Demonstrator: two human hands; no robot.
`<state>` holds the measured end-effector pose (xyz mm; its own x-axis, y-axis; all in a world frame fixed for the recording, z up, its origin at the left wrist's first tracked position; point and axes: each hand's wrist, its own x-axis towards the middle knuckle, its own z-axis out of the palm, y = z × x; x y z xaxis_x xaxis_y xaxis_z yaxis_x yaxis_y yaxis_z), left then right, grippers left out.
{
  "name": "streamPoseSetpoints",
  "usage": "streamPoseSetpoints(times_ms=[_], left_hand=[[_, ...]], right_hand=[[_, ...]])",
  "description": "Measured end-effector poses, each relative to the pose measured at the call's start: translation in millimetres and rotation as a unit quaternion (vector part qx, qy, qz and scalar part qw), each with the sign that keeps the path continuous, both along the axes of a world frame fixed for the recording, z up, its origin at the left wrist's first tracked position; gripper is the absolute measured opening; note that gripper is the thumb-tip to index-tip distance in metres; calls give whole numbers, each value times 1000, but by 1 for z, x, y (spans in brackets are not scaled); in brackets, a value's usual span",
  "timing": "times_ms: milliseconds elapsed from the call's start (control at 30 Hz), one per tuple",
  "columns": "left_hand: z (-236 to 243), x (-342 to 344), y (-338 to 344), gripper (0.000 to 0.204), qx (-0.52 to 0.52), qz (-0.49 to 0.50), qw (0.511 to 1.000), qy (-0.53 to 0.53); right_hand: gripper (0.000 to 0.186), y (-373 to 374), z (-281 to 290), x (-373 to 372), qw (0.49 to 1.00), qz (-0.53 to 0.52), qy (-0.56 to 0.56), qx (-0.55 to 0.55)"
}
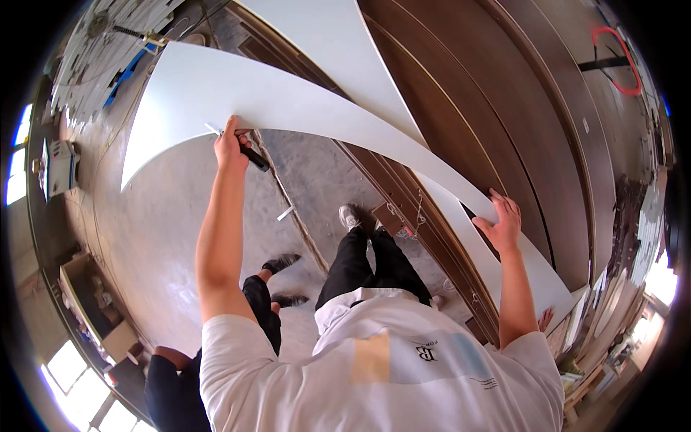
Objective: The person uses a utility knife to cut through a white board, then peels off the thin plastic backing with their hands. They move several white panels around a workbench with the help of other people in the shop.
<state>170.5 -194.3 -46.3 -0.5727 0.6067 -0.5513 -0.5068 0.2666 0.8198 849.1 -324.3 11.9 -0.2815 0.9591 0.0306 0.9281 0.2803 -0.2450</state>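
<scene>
White panel: in the head view, our long white panel [288, 83] runs from the far left to the near right, lying across the second white panel [331, 29] and the brown boards [468, 101]; the lens bends its edges.
Left hand: our left hand [230, 147] is at the panel's near edge, fingers curled round a black-handled tool [255, 159], index finger stretched toward the panel; a pale tip pokes out on the left, too small for us to identify.
Right hand: our right hand [502, 222] lies spread on the panel's right part, thumb well apart from the fingers; whether it presses hard, we cannot tell.
Other hand: fingertips [546, 319] show beside the panel's near right end; we cannot see whose they are.
Floor: a small white strip [286, 214] lies near our shoe [350, 216], with a co-worker's shoe [281, 263] to the left.
Steadying: we judge this to be handling the panel by its edge, best done with a flat, even palm on the right so that it does not slide.
Tool care: we should keep the tip off the white face, lest it scratch, and away from fingers.
</scene>
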Motion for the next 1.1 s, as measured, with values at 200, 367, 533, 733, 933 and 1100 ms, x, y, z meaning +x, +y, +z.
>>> streamPoseSetpoints(times_ms=[200,367,533,733,933,1100], left_hand=[[-4,-1,-4,31,4,-22,1000,-5],[-1,-1,-10,31,5,-16,1000,-7],[5,19,-22,27,50,-3,998,-30],[-2,51,-60,20,65,9,996,-64],[-34,47,-71,14,113,70,980,149],[-52,26,-50,15,23,93,895,435]], right_hand=[[70,26,5,-54,1000,13,-10,-25],[67,32,-4,-54,999,7,-19,-50],[67,32,-10,-48,998,20,-18,-51],[63,34,-9,-47,992,11,-16,-123],[60,36,-20,-35,993,14,-11,-120],[61,34,-22,-28,992,3,-31,-125]])
